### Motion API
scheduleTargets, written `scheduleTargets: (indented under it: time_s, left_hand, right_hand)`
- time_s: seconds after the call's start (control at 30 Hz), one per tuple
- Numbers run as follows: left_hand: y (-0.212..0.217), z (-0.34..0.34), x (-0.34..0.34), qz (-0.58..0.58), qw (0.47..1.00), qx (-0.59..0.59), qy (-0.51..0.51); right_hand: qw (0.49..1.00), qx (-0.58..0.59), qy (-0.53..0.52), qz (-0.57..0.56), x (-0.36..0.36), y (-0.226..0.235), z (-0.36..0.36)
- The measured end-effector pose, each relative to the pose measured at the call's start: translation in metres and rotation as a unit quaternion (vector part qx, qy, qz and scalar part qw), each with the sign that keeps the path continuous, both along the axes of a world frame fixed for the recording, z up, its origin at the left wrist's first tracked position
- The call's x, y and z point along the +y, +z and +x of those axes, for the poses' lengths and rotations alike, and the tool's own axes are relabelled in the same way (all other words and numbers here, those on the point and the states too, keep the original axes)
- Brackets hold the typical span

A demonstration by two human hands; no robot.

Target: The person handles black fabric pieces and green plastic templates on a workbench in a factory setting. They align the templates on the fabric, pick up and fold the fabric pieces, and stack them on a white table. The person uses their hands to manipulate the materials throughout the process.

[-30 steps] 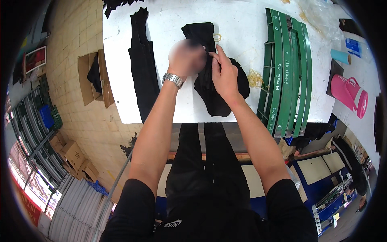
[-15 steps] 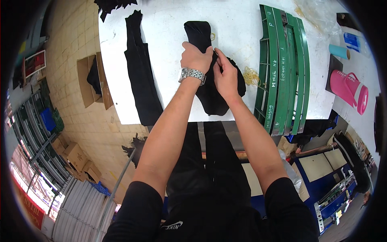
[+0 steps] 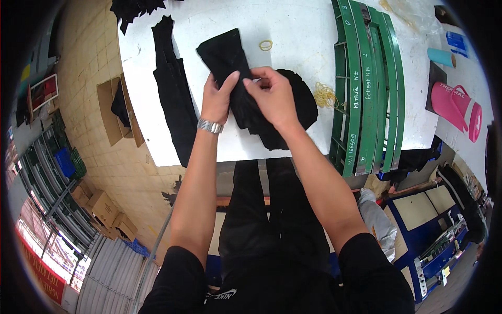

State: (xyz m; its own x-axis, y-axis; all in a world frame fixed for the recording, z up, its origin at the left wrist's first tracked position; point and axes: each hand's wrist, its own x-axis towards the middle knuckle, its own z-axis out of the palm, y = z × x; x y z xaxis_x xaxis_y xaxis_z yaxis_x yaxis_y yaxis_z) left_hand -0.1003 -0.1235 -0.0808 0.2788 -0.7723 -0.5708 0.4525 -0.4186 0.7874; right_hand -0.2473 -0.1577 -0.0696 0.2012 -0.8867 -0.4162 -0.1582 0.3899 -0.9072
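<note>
A folded bundle of black fabric pieces [image 3: 226, 55] is tilted up over the white table, between my two hands. My left hand [image 3: 218, 99] grips its left side, thumb across the front. From the right, my right hand [image 3: 273, 97] pinches the bundle's edge with thumb and curled fingers. Right behind that hand lies another rounded black fabric bundle [image 3: 301, 97], partly covered by it. A single yellow rubber band [image 3: 265, 45] rests on the table beyond my hands. A tangle of yellow rubber bands [image 3: 325, 96] sits further right.
A long stack of black cut fabric [image 3: 170, 83] lies at left on the white table [image 3: 293, 21]. Green slatted metal frames [image 3: 366, 89] stand to the right, with a pink bottle [image 3: 456, 110] and a blue cup [image 3: 442, 57] beyond. An open cardboard box [image 3: 112, 112] is on the floor at left.
My left hand has moved left and turned, its thumb now on the front. The bundle has shifted left and tilted, uncovering the rubber band and the bundle behind.
</note>
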Motion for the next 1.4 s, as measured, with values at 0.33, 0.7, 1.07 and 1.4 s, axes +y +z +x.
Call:
scheduleTargets:
  time_s: [0.33, 0.7, 1.07, 1.4]
  left_hand:
    - [0.0, 0.022, 0.035, 0.015, 0.991, 0.123, 0.053]
    - [-0.009, -0.015, -0.031, -0.043, 0.983, 0.167, 0.064]
    - [0.003, -0.063, -0.07, -0.049, 0.981, 0.156, -0.108]
    - [0.025, -0.117, -0.078, -0.081, 0.962, 0.044, -0.258]
  right_hand:
    - [0.972, 0.107, 0.187, -0.095, -0.053, -0.004, -0.016]
    - [0.893, 0.243, 0.212, -0.314, -0.1, -0.022, -0.027]
    - [0.932, 0.186, -0.155, -0.27, -0.092, 0.046, -0.102]
    - [0.9, 0.356, -0.006, -0.251, -0.064, 0.094, -0.16]
